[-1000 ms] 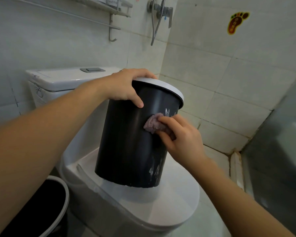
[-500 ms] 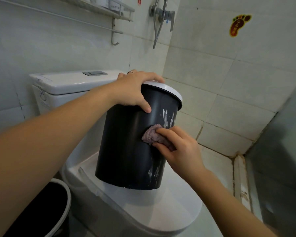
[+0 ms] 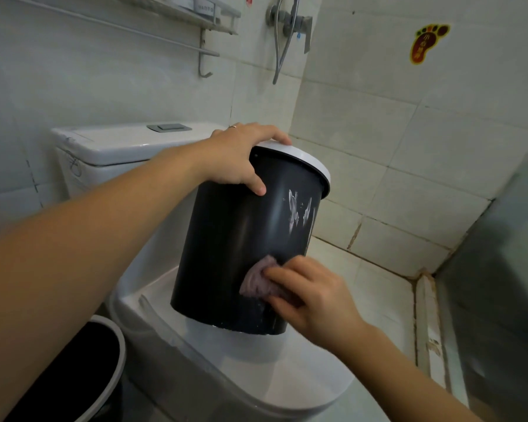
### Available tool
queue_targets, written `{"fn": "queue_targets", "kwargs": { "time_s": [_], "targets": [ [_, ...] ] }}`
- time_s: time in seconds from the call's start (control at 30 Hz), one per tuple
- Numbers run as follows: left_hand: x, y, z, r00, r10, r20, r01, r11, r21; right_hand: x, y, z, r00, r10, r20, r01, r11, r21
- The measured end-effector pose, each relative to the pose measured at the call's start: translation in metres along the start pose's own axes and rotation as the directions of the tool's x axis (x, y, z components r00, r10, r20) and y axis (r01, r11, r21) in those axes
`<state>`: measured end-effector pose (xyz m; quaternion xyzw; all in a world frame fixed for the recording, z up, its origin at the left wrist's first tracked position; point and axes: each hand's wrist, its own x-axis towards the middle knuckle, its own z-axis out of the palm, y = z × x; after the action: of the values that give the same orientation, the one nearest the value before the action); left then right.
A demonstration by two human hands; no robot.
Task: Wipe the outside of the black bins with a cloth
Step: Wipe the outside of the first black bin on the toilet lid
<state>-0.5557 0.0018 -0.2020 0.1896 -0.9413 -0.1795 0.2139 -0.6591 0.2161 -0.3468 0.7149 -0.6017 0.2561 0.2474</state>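
Wiping is under way: the black bin [image 3: 241,254] stands tilted on the closed toilet lid [image 3: 287,376], dead centre. The left hand [image 3: 238,156] grips its white rim at twelve o'clock, steadying it. The right hand [image 3: 311,296] presses the purple cloth [image 3: 258,280] against the lower wall. White smears [image 3: 299,208] remain at two o'clock; I'd say the cloth must travel there next. A second bin [image 3: 104,370] waits at seven o'clock.

place: home bathroom | toilet [image 3: 256,376] | shower valve [image 3: 290,24] | tiled walls [image 3: 378,132]
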Motion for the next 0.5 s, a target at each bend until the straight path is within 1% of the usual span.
{"fn": "queue_targets", "kwargs": {
  "time_s": [0.07,0.13,0.2,0.27,0.33,0.4,0.5],
  "targets": [
    [-0.001,-0.002,0.000,1.000,0.000,0.002,0.000,1.000,-0.005,-0.009,-0.003,0.001,0.996,-0.058,0.062,0.059,0.998,-0.009],
    [-0.002,-0.002,-0.001,1.000,-0.011,0.000,0.011,1.000,0.006,-0.005,-0.002,0.000,0.994,-0.080,0.071,0.083,0.996,-0.041],
    [-0.003,-0.004,-0.002,1.000,-0.027,-0.004,0.027,0.999,0.017,0.007,0.002,-0.003,1.000,-0.029,0.012,0.029,0.997,-0.067],
    [-0.004,-0.004,-0.003,0.999,-0.042,-0.007,0.042,0.999,0.016,0.022,0.005,-0.006,0.994,0.073,-0.079,-0.078,0.995,-0.065],
    [-0.006,-0.005,-0.004,0.999,-0.047,-0.009,0.048,0.999,0.015,0.029,0.005,-0.005,0.983,0.139,-0.120,-0.146,0.988,-0.049],
    [-0.007,-0.007,-0.005,0.999,-0.049,-0.009,0.049,0.999,0.004,0.022,0.000,-0.001,0.988,0.113,-0.106,-0.117,0.992,-0.036],
    [-0.009,-0.009,-0.007,0.999,-0.052,0.001,0.052,0.998,-0.020,-0.004,-0.010,0.005,1.000,-0.006,0.020,0.006,1.000,0.011]
  ]
}}
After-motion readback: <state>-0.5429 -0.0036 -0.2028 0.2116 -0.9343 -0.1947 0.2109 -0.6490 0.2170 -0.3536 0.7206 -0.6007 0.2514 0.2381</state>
